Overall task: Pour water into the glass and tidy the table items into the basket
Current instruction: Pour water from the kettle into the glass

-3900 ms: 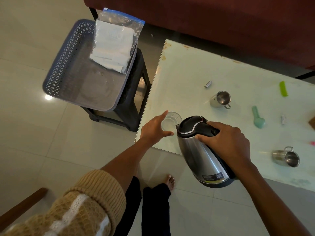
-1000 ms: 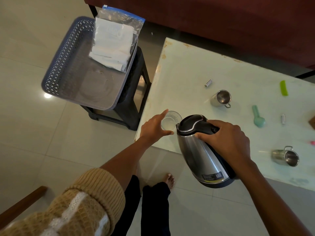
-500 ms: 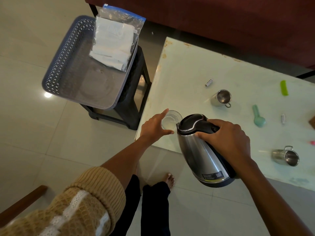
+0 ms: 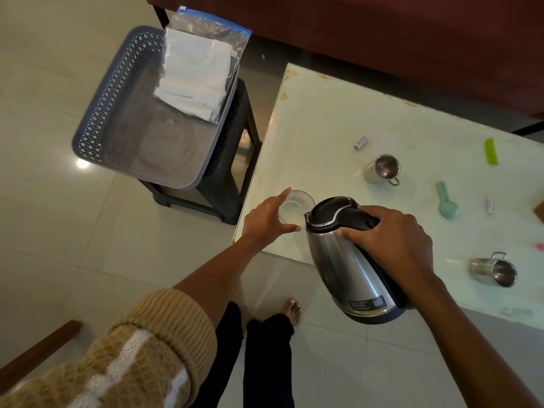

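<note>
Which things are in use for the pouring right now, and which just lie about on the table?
In use: kettle, glass, left hand, right hand.
Lying about: far mug, near mug, battery, spoon, green strip.

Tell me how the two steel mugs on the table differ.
The far mug sits toward the middle of the table, close to the battery; the near mug sits by the table's front edge. The far mug's handle points toward the person, while the near mug's handle points away. Both are small steel mugs with one handle, and both look empty.
</note>
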{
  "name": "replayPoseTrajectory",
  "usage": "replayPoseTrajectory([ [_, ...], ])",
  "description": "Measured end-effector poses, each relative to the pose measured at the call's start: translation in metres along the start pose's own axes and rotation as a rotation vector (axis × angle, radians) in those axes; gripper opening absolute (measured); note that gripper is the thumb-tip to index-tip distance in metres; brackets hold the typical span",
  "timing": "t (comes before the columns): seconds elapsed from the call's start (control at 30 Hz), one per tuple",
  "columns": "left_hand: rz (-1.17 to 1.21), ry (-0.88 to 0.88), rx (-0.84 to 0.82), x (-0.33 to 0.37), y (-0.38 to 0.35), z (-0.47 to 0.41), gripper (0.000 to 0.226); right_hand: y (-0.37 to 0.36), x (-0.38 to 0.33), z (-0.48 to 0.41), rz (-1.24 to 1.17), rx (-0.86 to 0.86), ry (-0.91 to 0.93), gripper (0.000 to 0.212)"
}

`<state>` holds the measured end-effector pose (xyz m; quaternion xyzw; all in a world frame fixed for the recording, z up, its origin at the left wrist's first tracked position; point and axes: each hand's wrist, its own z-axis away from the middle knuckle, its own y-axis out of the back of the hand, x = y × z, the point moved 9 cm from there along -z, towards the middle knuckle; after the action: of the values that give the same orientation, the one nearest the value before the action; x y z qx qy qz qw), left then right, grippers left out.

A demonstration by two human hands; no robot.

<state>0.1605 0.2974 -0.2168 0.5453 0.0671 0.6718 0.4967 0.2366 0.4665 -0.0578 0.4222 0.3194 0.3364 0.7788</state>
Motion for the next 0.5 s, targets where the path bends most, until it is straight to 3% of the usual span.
replayPoseTrajectory([
  [0.5, -0.005, 0.002, 0.000, -0.0009, -0.0001, -0.0005, 0.092, 0.0010, -0.0023, 0.0008, -0.002, -0.007, 0.004, 0.053],
])
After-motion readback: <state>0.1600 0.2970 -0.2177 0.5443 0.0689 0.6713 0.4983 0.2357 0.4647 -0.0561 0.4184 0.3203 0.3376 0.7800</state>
